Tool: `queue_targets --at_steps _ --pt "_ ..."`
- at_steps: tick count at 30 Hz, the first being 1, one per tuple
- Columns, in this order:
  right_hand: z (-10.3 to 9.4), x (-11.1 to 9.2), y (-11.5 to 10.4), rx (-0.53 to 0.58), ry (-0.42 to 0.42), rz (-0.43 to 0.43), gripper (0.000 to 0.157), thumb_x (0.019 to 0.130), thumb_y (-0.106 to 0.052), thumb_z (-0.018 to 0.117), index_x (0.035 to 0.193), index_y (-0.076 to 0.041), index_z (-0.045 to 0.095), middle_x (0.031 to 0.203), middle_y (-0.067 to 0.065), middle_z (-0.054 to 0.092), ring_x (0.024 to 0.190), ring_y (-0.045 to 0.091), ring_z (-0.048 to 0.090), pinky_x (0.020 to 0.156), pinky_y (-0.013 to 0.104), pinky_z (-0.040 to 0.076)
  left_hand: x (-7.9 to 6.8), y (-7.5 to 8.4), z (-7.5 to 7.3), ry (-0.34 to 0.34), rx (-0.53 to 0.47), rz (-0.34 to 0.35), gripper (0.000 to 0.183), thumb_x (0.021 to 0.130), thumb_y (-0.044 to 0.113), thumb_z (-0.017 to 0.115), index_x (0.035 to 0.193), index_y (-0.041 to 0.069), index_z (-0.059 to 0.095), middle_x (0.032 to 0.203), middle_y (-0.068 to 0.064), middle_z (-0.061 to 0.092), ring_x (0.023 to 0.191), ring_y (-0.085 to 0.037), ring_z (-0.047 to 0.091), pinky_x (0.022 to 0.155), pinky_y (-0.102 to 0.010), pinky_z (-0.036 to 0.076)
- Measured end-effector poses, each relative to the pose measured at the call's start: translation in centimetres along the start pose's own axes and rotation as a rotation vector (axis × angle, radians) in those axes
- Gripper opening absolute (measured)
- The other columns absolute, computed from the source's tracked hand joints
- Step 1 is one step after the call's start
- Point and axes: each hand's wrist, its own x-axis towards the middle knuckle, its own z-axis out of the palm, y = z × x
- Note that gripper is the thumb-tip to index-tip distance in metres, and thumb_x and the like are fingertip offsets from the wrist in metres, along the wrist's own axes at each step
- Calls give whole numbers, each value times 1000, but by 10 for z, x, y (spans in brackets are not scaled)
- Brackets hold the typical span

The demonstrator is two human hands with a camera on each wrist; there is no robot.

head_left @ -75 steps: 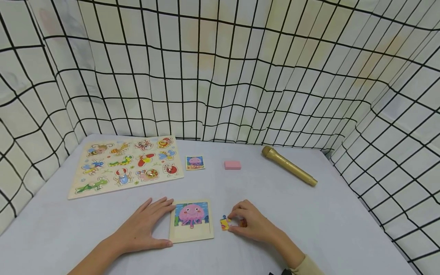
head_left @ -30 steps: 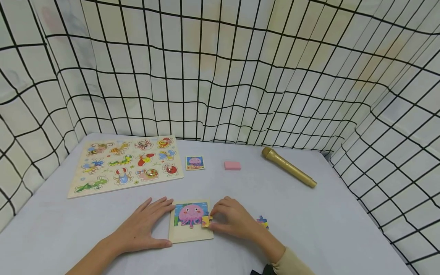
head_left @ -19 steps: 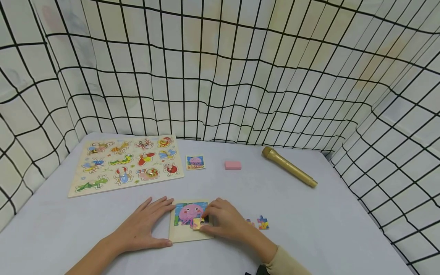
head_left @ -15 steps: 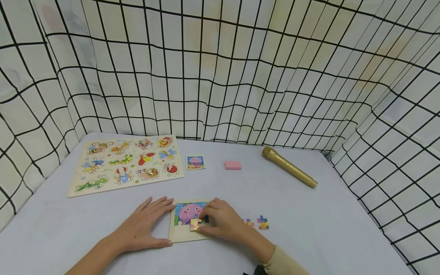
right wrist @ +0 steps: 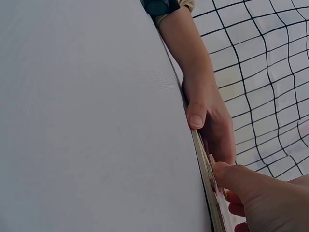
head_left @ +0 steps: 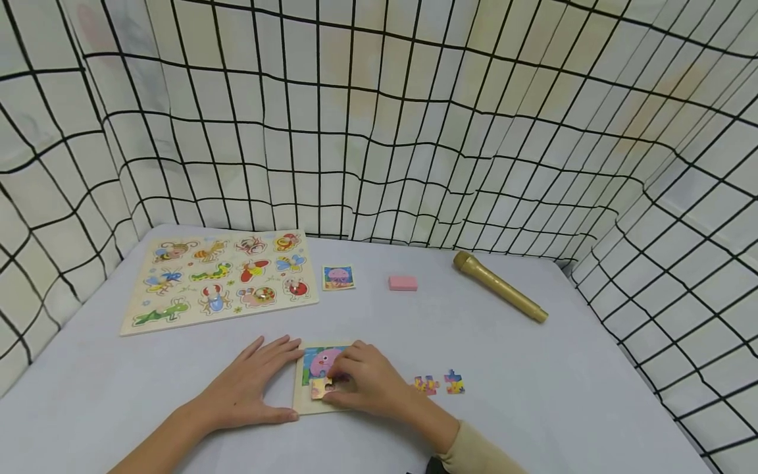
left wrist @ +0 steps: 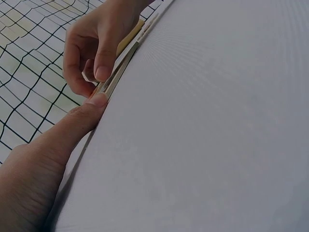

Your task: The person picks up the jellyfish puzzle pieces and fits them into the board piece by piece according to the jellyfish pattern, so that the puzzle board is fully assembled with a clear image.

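A small square wooden puzzle board [head_left: 303,401] with a pink jellyfish picture [head_left: 322,362] in its upper part lies near the front of the table. My left hand [head_left: 251,388] rests at its left edge, fingers spread, with fingertips and thumb tip touching the rim. Between thumb and fingers my right hand [head_left: 370,385] pinches a yellowish puzzle piece [head_left: 320,388] over the lower left of the board. That hand covers the board's right side. In the right wrist view, the piece [right wrist: 212,162] is seen edge-on, close over the board.
Loose puzzle pieces [head_left: 454,382] lie right of the board, partly behind my right wrist. Farther back are a large insect peg puzzle [head_left: 231,315], a small jellyfish card [head_left: 338,277], a pink block [head_left: 403,283] and a gold toy microphone [head_left: 500,286]. Black netting [head_left: 367,138] surrounds the table.
My right hand has picked up the yellowish piece from beside the board and carried it left across to the board's lower left. My left hand has stayed at the left edge.
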Motion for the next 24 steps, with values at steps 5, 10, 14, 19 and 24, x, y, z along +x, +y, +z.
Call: queue_targets --at_steps 5,10,14,19,24 --pt "2 2 -6 -10 -17 29 27 75 -45 71 86 -21 67 90 -13 57 84 2 44 73 11 35 0 0 0 -3 -6 -2 91 65 76 55 132 15 48 140 -1 42 132 -22 31 107 -48 15" --pt "2 4 -11 -27 -51 55 27 75 -47 70 86 -22 67 91 -14 55 86 2 43 72 11 34 0 0 0 -11 -7 -9 91 65 77 55 132 16 48 140 0 42 132 -22 31 107 -48 14" --pt "4 5 -12 -27 -51 65 26 75 -46 71 86 -23 67 90 -14 55 87 2 43 73 12 35 0 0 0 -6 -7 -7 91 65 77 55 132 15 49 139 0 42 132 -22 31 107 -48 15" --pt "6 6 -13 -29 -43 59 26 74 -46 71 85 -23 67 89 -14 54 87 1 44 76 12 36 1 -1 1 0 -3 -6 91 64 77 55 132 15 49 139 0 42 131 -22 31 107 -48 15" --pt "7 5 -14 -27 -37 59 26 74 -46 71 85 -23 67 89 -14 54 85 1 43 75 11 35 0 0 1 -3 -6 -10 91 64 77 55 132 16 49 139 0 42 131 -22 31 107 -48 14"
